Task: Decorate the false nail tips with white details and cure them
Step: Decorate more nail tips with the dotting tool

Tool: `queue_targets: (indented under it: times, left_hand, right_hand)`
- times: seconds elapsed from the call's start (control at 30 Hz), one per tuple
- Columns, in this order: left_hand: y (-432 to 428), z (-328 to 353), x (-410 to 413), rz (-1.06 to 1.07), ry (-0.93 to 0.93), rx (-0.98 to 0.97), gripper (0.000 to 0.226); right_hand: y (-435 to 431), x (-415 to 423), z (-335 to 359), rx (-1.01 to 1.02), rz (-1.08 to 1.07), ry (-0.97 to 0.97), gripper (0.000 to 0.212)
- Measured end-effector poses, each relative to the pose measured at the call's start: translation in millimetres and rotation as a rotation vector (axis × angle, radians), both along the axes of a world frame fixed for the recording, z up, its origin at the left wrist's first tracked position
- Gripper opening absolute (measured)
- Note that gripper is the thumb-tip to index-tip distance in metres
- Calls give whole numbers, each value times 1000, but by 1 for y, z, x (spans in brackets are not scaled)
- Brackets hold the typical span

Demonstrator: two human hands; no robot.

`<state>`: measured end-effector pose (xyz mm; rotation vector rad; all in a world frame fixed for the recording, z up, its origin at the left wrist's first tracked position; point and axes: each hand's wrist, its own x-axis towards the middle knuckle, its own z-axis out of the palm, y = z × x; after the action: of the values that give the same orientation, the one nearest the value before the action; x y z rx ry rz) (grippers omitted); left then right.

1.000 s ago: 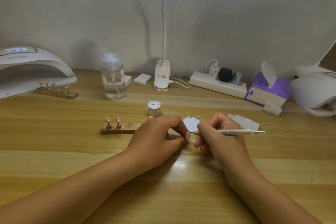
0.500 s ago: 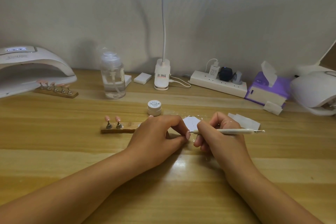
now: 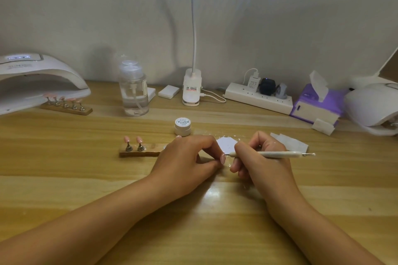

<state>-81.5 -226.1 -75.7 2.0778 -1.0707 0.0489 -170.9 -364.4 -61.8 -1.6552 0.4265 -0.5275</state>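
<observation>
Just nearer than the gel pot, what looks like a pink nail tip is being pinched in the curled left hand while the dotting pen, lying crosswise, is being gripped by the right hand and pointed leftward onto it.

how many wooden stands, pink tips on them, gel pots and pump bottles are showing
wooden stands: 2
pink tips on them: 7 (5 far, 2 near; more may be hidden)
gel pots: 1
pump bottles: 1
total: 11
</observation>
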Motion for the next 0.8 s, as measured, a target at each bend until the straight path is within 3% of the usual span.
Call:
queue_targets:
  times: [0.3, 0.47, 0.8]
  left_hand:
    - [-1, -2, 1, 9, 17, -1, 14]
    - [-1, -2, 1, 10, 19, -1, 14]
    - [-1, -3, 0, 36, 35, 10, 7]
  right_hand:
    - [-1, 0, -2, -7, -11, 2, 19]
    - [-7, 1, -2, 52, -161, -122, 17]
    - [-18, 4, -9, -104, -205, 17, 25]
